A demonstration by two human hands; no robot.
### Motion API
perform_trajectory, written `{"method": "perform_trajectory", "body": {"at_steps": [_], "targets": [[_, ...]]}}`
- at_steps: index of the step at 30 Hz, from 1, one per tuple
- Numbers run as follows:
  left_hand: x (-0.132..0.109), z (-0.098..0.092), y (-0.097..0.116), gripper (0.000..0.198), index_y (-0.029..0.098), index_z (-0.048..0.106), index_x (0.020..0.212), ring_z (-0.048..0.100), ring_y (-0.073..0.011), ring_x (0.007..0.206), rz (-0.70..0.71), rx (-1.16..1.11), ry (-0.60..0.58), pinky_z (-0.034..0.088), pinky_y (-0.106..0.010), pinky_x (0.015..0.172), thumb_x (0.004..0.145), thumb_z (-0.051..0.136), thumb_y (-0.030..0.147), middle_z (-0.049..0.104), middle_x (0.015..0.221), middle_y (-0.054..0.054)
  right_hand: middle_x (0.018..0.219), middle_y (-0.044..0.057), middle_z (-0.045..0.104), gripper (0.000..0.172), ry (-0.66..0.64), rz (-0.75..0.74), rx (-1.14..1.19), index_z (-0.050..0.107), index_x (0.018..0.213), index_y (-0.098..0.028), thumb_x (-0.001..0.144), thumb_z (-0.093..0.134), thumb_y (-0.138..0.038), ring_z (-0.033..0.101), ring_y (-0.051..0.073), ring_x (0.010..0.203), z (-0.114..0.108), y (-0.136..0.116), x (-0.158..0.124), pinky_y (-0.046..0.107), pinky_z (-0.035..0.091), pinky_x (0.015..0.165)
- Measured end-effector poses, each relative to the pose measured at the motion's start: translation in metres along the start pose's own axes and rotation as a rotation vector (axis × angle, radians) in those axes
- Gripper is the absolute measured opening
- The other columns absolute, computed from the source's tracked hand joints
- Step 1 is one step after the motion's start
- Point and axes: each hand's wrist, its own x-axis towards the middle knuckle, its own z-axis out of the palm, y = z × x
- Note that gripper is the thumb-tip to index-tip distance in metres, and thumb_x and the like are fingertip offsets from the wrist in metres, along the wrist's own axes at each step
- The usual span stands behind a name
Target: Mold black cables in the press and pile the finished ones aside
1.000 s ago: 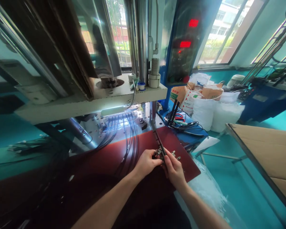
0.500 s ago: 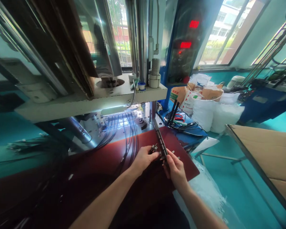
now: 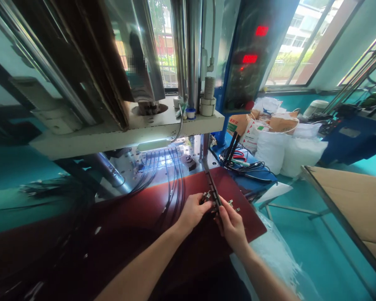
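A long dark metal strip (image 3: 212, 186) lies on the red-brown bench top (image 3: 134, 217), running away from me toward the machine. My left hand (image 3: 192, 212) pinches small metal connectors (image 3: 207, 196) at the strip's left side. My right hand (image 3: 232, 223) grips the strip's near end from the right, fingers closed on it. More small metal connectors (image 3: 233, 205) lie on the bench just right of the strip. Several black cables (image 3: 172, 184) run from the bench into the machine.
A press machine with a pale platen (image 3: 128, 129) overhangs the bench. A blue control cabinet (image 3: 247, 54) shows red digits. Tools and cables (image 3: 241, 163) lie on a blue shelf. White sacks (image 3: 285, 150) and a cardboard sheet (image 3: 357, 205) stand to the right.
Both hands stay at the strip's near end with small shifts of the fingers. The view has drifted slightly, so everything sits a little further right.
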Motion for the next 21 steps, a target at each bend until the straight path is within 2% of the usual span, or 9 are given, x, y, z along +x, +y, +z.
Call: {"method": "perform_trajectory", "body": {"at_steps": [3,7,11,16,21], "targets": [[-0.002,-0.002,-0.001,0.016,0.013,0.053,0.059,0.039,-0.0083,0.051,0.018,-0.034,0.016,0.031,-0.020,0.050,0.065,0.055,0.028,0.046,0.053,0.004,0.051,-0.005,0.043,0.051,-0.029,-0.051,-0.087,0.048,0.124,-0.015,0.084,0.046,-0.047,0.035,0.007,0.036,0.001,0.002,-0.001,0.018,0.030,0.032],[-0.003,-0.001,-0.001,0.015,0.013,0.057,0.063,0.043,-0.0097,0.054,0.016,-0.020,0.023,0.033,-0.021,0.052,0.065,0.055,0.027,0.050,0.056,0.003,0.051,-0.004,0.044,0.051,-0.032,-0.066,-0.140,0.049,0.124,-0.015,0.085,0.044,-0.047,0.036,0.007,0.035,0.002,0.005,0.000,0.017,0.028,0.030],[-0.004,0.001,0.000,0.016,0.013,0.057,0.064,0.042,-0.0096,0.054,0.010,0.002,0.026,0.032,-0.021,0.051,0.065,0.055,0.029,0.049,0.055,0.003,0.052,-0.004,0.045,0.051,-0.041,-0.058,-0.094,0.048,0.124,-0.015,0.084,0.046,-0.047,0.035,0.006,0.034,0.002,0.003,0.002,0.017,0.028,0.029],[-0.002,-0.005,0.007,0.024,0.015,0.052,0.068,0.037,-0.0077,0.047,0.004,-0.098,0.080,0.029,-0.020,0.046,0.071,0.052,0.040,0.043,0.053,0.005,0.047,-0.006,0.044,0.054,-0.025,0.001,0.033,0.051,0.121,-0.014,0.081,0.050,-0.050,0.034,0.006,0.031,0.001,-0.004,0.000,0.016,0.026,0.028],[0.006,-0.010,0.009,0.027,0.015,0.048,0.055,0.037,-0.0088,0.050,0.033,0.105,0.087,0.028,-0.021,0.048,0.069,0.052,0.038,0.041,0.051,0.004,0.048,-0.005,0.047,0.053,-0.015,0.016,0.097,0.052,0.119,-0.015,0.080,0.053,-0.050,0.034,0.006,0.031,-0.003,-0.004,-0.001,0.017,0.027,0.028]]}}
